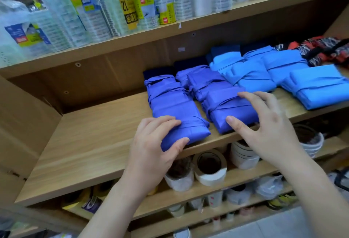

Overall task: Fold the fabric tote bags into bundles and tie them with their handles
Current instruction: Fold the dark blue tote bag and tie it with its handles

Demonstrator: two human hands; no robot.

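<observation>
The nearest violet-blue fabric tote bundle, a soft flat rectangle bound across by its own handle straps, lies at the front edge of the pale wooden shelf. The left hand closes its grip on the bundle's near end, fingers over the top and thumb at the front. Just beside it to the right lies a second violet-blue tied bundle. The right hand rests on it with its grip open, fingers spread and thumb touching the near corner. Behind these lie more violet-blue bundles, with lighter sky-blue fabric bundles to the right and red-and-black patterned fabric at the far end. The shelf below holds white tape rolls. The shelf above holds clear-plastic-wrapped packs.
</observation>
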